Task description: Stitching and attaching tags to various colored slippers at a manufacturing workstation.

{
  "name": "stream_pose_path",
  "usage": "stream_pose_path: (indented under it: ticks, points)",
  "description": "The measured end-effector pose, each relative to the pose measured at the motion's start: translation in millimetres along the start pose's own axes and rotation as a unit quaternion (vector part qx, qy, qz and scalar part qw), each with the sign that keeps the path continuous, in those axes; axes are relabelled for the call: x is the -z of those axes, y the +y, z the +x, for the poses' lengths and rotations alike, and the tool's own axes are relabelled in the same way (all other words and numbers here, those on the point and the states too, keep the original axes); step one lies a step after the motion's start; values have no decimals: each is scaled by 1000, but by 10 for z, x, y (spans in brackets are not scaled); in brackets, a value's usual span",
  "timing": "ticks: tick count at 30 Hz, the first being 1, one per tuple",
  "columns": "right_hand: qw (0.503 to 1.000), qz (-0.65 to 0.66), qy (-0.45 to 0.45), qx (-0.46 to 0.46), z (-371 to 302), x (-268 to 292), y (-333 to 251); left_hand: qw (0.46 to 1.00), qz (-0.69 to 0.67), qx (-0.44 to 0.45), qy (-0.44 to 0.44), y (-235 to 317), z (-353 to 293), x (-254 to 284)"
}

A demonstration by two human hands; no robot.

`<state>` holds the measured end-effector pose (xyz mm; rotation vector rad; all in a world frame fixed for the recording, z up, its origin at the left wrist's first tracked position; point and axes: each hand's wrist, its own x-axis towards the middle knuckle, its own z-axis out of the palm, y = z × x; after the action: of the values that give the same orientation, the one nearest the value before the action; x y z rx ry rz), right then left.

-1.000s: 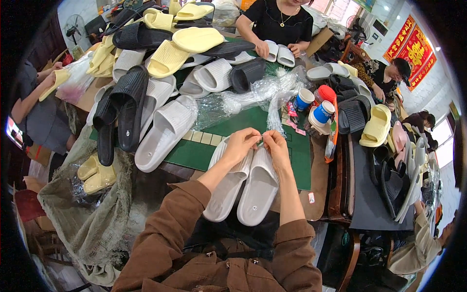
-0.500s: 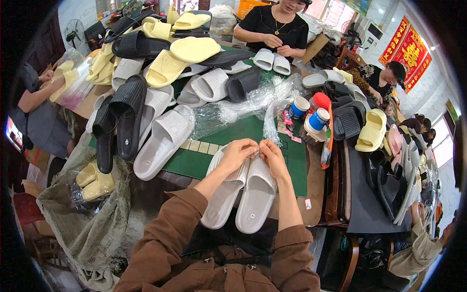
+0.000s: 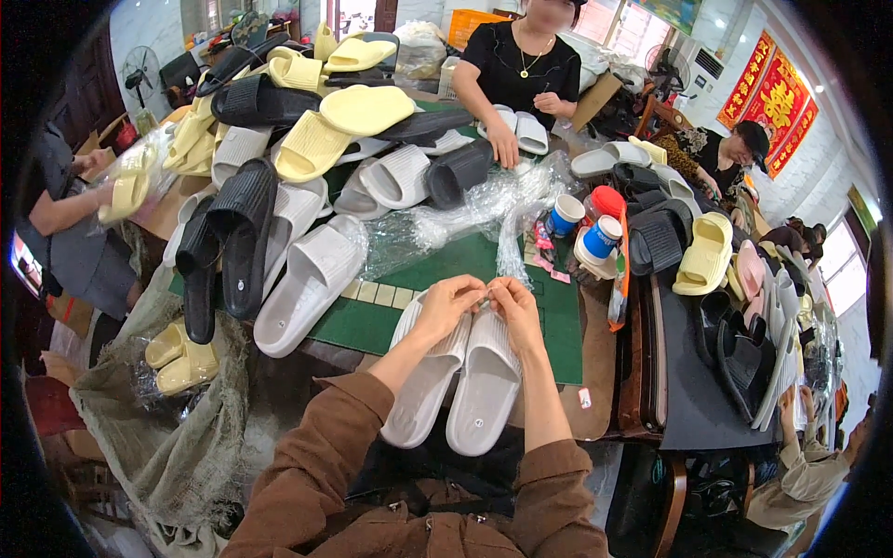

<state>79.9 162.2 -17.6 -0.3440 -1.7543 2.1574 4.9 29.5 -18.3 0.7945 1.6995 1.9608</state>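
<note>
A pair of light grey slide slippers lies side by side at the table's near edge, toes away from me: the left slipper (image 3: 414,402) and the right slipper (image 3: 485,400). Over their ribbed straps, my left hand (image 3: 448,311) and my right hand (image 3: 517,314) meet with thumbs and fingers pinched together. Whatever sits between the fingertips is too small to make out. Beneath the hands and slippers spreads a green mat (image 3: 561,346). Just beyond them lies a bunch of thin clear strands (image 3: 513,249), beside crumpled clear plastic (image 3: 430,229).
Black, yellow and grey slippers pile up at the back left, with a large grey slipper (image 3: 313,286) nearest. Blue-and-white cups (image 3: 601,238) stand right of the strands. More slippers fill the dark side table (image 3: 684,372). A sack (image 3: 177,446) hangs at left. Co-workers sit around.
My hands stay pinched together above the slippers, with little movement. Across the table, a co-worker's hand has reached down toward the clear strands. At left, another person's yellow slippers have shifted.
</note>
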Motion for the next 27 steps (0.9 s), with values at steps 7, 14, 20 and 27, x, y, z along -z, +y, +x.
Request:
stream_pose_path:
  ticks: [7, 14, 20, 27]
  points:
    - [1000, 27, 6, -3, 18, 44, 90, 1000, 14, -11, -16, -1, -21, -4]
    - [999, 24, 31, -22, 22, 19, 45, 1000, -5, 2, -16, -25, -19, 7]
    - [999, 15, 15, -48, 56, 62, 59, 1000, -3, -2, -17, -19, 2, -9]
    - [996, 43, 22, -71, 52, 47, 69, 999, 37, -9, -21, 21, -35, 1]
